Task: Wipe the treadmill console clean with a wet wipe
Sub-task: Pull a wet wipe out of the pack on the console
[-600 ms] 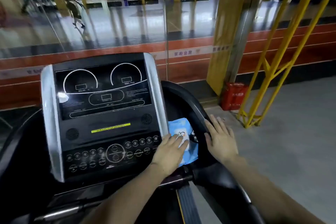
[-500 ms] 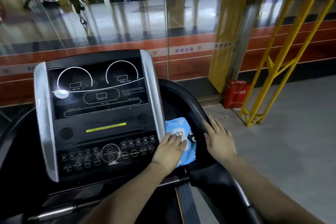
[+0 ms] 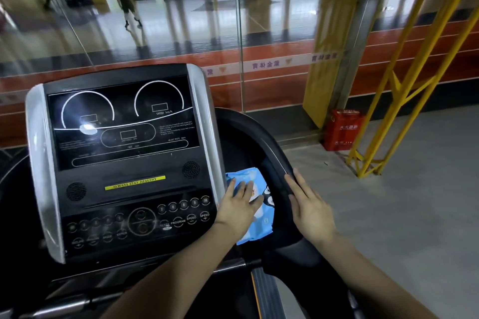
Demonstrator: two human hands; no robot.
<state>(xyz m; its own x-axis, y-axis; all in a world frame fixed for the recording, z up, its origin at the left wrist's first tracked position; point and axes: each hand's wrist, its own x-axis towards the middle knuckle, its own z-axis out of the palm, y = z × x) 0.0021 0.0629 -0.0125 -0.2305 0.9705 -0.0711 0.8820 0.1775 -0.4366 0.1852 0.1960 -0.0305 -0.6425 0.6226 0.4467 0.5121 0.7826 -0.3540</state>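
The wet wipe pack (image 3: 259, 217) lies flat in the side tray just right of the treadmill console (image 3: 124, 163), touching its silver edge. My left hand (image 3: 239, 208) rests on top of the pack, fingers straight and spread, gripping nothing. My right hand (image 3: 309, 211) lies flat on the black handrail (image 3: 274, 158), fingers straight, holding nothing too.

Risks, imo: the pack is soft and slick, so it may slide in the tray when I pull a wipe w/ one hand. A dripping wipe could push water into the buttons (image 3: 181, 208) or speaker grilles (image 3: 191, 169), and pressing hard could trigger a key.

Count: 1 pack, 1 console, 2 round speaker grilles, 2 hands, 1 red box (image 3: 342, 129) on the floor.
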